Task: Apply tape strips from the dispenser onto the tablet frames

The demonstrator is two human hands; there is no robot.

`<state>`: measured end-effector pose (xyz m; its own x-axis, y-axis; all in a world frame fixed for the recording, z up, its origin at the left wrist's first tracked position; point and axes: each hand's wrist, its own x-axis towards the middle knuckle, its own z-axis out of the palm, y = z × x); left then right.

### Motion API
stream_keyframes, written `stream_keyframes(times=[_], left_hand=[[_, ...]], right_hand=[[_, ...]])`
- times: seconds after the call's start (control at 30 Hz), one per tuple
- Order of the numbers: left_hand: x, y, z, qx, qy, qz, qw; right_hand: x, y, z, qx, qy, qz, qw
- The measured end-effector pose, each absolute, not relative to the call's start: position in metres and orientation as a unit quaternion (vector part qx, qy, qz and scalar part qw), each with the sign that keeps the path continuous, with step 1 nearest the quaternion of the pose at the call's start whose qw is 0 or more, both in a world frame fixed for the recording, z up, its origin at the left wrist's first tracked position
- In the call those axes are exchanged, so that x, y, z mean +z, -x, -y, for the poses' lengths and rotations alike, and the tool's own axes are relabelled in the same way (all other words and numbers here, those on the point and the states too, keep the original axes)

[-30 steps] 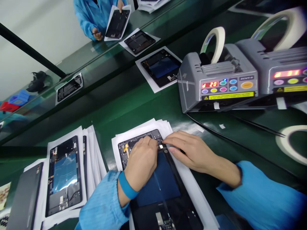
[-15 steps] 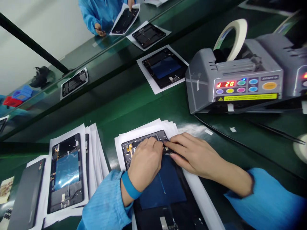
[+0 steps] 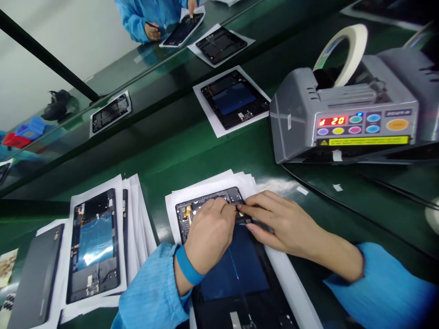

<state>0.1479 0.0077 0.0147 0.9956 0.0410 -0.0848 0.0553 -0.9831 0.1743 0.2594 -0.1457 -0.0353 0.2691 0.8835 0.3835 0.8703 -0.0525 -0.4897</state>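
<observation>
An opened tablet [image 3: 236, 274], its dark inside and blue battery area facing up, lies on a stack of white sheets [image 3: 290, 278] in front of me. My left hand [image 3: 212, 228], wearing a blue wristband, rests over the tablet's upper part. Its fingers are curled, with the tips pressed together near the upper right corner; whatever they hold is hidden. My right hand [image 3: 281, 221] reaches in from the right with fingers stretched out. Its index fingertip touches down beside the left fingertips, and the thumb lies apart at the tablet's edge.
A grey tape dispenser [image 3: 346, 109] carrying a tape roll [image 3: 356, 55] stands at upper right. Its black cable [image 3: 329, 196] crosses the bench. Another opened tablet [image 3: 92, 246] and a grey back cover [image 3: 37, 274] lie left. Across the bench, a co-worker's sleeve [image 3: 132, 18] shows beside more tablets.
My hands stay at the tablet's upper right corner, almost unmoved. The view has shifted slightly. Across the bench, the co-worker's hand has moved and the tablet there is tilted lower.
</observation>
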Motion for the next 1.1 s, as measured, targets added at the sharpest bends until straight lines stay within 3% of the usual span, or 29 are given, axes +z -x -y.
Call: stream_keyframes(times=[0.87,1.1], left_hand=[[0.0145,-0.1461,-0.0059,-0.017,-0.994,-0.022,0.109],[0.0137,-0.1467,-0.0076,-0.021,-0.993,-0.011,0.115]], right_hand=[[-0.0391,-0.2618,0.1476,0.004,0.698,0.606,0.381],[-0.0368,-0.2610,0.1468,0.003,0.711,0.608,0.353]])
